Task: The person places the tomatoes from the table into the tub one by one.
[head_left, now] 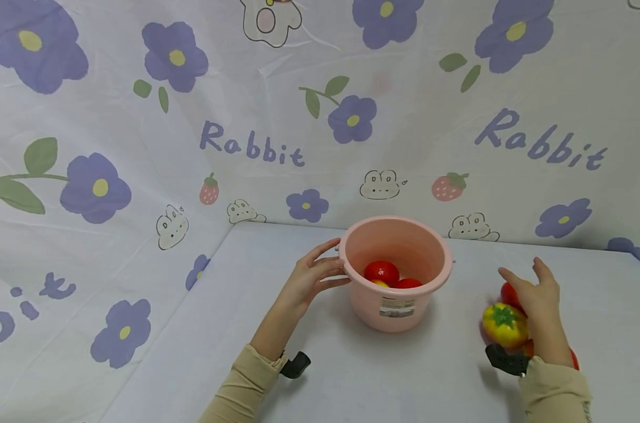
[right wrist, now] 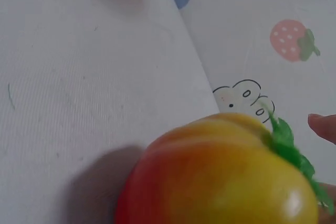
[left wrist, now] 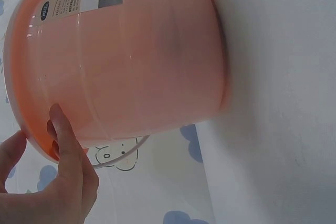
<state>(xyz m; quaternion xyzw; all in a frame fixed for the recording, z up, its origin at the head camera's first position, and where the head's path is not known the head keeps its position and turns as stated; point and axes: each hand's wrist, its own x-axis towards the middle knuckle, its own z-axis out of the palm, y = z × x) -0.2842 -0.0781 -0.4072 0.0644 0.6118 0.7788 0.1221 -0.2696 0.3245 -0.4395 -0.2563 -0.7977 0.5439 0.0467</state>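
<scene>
A pink bucket [head_left: 362, 296] stands upright on the table, with two red tomatoes [head_left: 381, 272] and a bit of something yellow inside. At its left side, my left hand [head_left: 312, 279] touches the rim with the thumb, while straight fingers [left wrist: 65, 135] lie against the wall just below. My right hand [head_left: 541, 305] is held over a small group of tomatoes with thumb and fingers spread, holding nothing. Nearest to it is a yellow-and-red tomato [head_left: 505, 325] with a green top; in the right wrist view this tomato [right wrist: 220, 177] looms close. Red ones are partly hidden by the hand.
White table cover [head_left: 320, 376] lies beneath everything. Behind the table hangs a white cloth [head_left: 404, 117] printed with purple flowers, rabbits and lettering. The bucket's thin handle [left wrist: 126, 153] hangs down its far side. Each wrist wears a black camera mount.
</scene>
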